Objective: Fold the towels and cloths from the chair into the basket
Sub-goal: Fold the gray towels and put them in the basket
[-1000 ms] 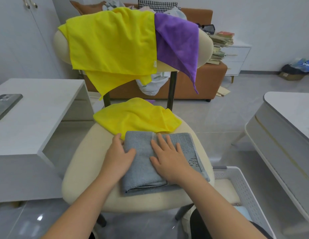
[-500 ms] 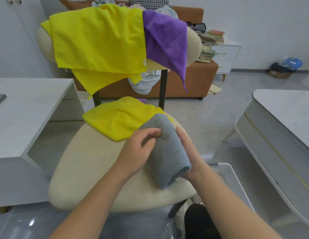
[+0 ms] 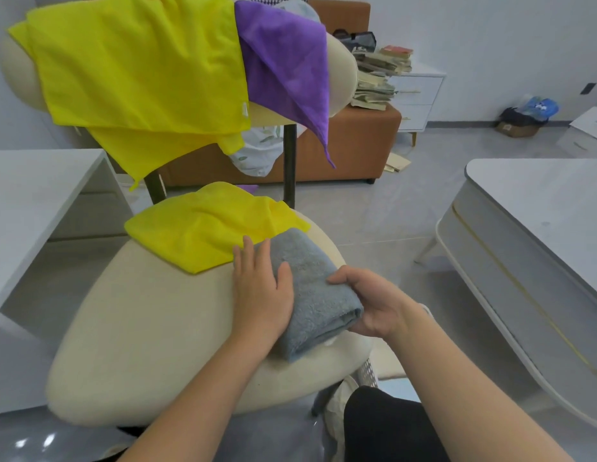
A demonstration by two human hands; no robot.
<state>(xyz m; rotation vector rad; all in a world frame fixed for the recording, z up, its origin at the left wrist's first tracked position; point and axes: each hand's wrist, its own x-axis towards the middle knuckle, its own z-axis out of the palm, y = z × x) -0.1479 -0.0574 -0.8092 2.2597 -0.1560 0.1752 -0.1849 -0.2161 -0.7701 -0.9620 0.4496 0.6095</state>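
Grey terry, folded into a thick bundle, is the thing being handled: the grey towel (image 3: 310,285) lies slantwise on the chair seat (image 3: 150,328), its far end touching the yellow cloth (image 3: 204,225) spread at the back of the seat. The left grip (image 3: 260,288) is laid flat on the towel's left side, fingers straight, nothing clasped. The right grip (image 3: 373,305) is closed round the towel's near right end, thumb on top and fingers tucked beneath.

The towel is judged soft, light and limp. Its layers would likely slip open if it were lifted by one edge, so support under the folded end, with the top pinned, is advised.

A large yellow cloth (image 3: 134,68) and a purple cloth (image 3: 284,61) are draped over the backrest, not yet folded. The padded seat is rounded. Only a perforated corner of the basket (image 3: 368,371) is seen, below the seat's right edge. A white tabletop (image 3: 34,188) stands left of the chair, and a brown sofa (image 3: 357,145) behind it.
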